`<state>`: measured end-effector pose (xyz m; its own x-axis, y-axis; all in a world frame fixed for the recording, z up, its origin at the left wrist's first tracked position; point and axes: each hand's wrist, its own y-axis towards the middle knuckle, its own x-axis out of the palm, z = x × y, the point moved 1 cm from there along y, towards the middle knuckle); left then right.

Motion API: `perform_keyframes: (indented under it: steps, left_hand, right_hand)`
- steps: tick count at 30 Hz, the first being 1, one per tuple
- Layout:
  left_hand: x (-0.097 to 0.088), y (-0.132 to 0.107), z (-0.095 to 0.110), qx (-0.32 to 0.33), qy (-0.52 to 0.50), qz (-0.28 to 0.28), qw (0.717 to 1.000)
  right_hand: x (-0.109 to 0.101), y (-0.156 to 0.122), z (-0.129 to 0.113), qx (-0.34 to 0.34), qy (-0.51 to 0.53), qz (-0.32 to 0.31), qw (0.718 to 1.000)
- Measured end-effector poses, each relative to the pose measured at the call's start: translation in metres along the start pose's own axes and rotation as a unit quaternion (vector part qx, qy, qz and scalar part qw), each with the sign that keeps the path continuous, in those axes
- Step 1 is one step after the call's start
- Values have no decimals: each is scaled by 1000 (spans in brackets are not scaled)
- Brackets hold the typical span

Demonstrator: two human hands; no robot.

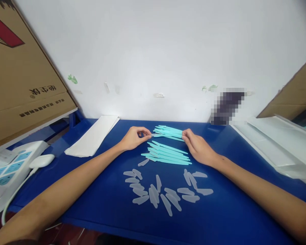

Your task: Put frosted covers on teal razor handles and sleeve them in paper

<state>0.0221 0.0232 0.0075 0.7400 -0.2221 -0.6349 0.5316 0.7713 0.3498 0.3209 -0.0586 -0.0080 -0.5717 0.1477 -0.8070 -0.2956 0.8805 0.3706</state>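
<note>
Over the blue table, my left hand [138, 137] pinches a small translucent blade cover at the tip of a teal eyebrow razor. My right hand [197, 146] has its fingers closed on the handle end of that razor, at the right of the far pile of teal razors [168, 131]. Nearer to me lies a second group of teal razors [168, 153], with one translucent cover [143, 162] at its left end. Several loose translucent covers [166, 204] are scattered across the table's front half. Whether the cover sits on the blade is too small to tell.
Folded white paper [91, 137] lies at the left on the blue table [104, 211]. A power strip [17, 170] with a white plug and cable stands further left. Cardboard boxes [22, 68] flank the left side, clear plastic trays [277, 146] the right. A white wall rises behind.
</note>
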Motion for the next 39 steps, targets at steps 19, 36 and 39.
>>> perform_keyframes:
  steps: [19, 36, 39]
  left_hand:
    - [2, 0, -5, 16, -29, 47, 998]
    - [3, -3, -1, 41, 0, 65, 997]
    - [3, -4, 0, 51, 11, 63, 997]
  right_hand:
    - [-1, -1, -5, -35, -64, -13, 997]
    - [-2, -4, -5, -16, -81, 33, 996]
    - [-1, -4, -4, -20, -85, 34, 996]
